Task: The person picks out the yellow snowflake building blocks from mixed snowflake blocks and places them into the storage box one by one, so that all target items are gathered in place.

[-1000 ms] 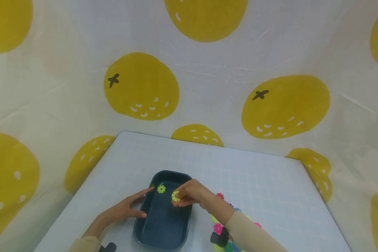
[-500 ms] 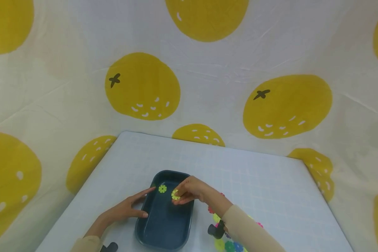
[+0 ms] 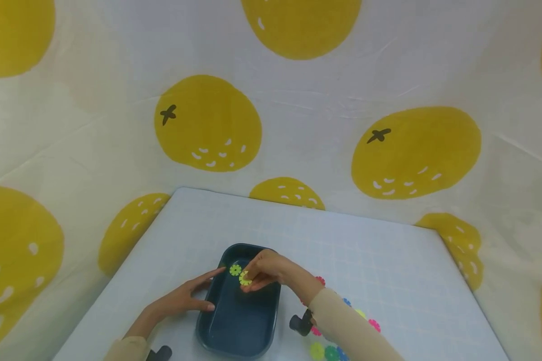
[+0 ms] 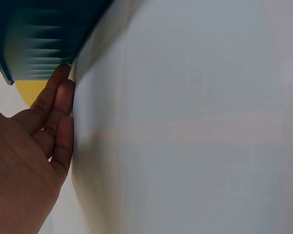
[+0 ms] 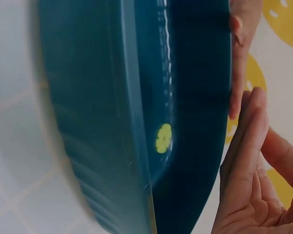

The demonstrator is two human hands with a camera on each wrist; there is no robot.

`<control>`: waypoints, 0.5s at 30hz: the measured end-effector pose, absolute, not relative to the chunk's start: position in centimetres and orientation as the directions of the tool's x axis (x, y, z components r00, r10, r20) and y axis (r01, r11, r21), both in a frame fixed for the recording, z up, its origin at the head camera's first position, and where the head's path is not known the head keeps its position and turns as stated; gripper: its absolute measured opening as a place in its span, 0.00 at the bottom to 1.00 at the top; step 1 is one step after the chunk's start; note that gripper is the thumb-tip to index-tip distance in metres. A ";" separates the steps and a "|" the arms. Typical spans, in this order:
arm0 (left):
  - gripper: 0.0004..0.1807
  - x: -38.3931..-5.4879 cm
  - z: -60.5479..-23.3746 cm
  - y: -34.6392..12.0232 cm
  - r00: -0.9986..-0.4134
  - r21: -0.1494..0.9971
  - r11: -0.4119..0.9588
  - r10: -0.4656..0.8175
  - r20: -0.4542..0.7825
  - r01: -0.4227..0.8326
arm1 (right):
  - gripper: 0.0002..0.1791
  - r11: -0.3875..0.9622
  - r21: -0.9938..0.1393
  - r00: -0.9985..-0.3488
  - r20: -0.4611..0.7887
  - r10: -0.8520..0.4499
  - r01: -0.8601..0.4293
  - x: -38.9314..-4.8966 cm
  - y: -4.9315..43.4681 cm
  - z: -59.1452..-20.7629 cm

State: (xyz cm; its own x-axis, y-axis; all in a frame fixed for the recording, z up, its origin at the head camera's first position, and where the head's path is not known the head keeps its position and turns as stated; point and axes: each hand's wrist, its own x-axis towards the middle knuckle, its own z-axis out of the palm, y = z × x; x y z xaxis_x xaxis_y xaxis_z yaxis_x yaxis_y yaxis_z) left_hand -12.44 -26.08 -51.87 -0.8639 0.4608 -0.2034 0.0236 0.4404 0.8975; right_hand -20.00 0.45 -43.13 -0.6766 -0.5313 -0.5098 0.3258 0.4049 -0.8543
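Disc (image 3: 243, 279) juts from pinching fingertips (image 3: 249, 287) of right hand (image 3: 265, 269); left hand (image 3: 182, 297), straight-fingered, touches tray (image 3: 240, 328).

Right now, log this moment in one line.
left hand: touching tray; right hand: pinching yellow disc over tray; inside: lime disc; beside tray: colorful discs

Beige slvs (image 3: 352, 323) w/ blk wrist units (image 3: 300, 325), prob. cyl.
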 end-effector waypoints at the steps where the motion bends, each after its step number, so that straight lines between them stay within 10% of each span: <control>1: 0.47 -12.4 -51.9 -26.1 -0.865 0.897 0.442 0.459 -0.205 0.023 | 0.06 0.408 -0.853 -0.676 -0.511 -0.531 0.324 -20.0 0.3 -43.1; 15: 0.46 -12.5 -52.4 -26.3 -0.859 0.903 0.428 0.474 -0.196 0.030 | 0.07 0.429 -0.843 -0.626 -0.531 -0.572 0.324 -20.8 -1.3 -43.3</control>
State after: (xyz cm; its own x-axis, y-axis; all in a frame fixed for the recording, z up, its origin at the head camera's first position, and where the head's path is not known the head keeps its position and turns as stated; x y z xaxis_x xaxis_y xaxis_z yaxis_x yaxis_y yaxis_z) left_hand -12.54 -26.31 -52.45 -0.8585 0.4736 -0.1964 0.0298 0.4284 0.9031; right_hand -20.78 -1.35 -43.30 -0.6256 -0.5717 -0.5308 0.3237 0.4288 -0.8434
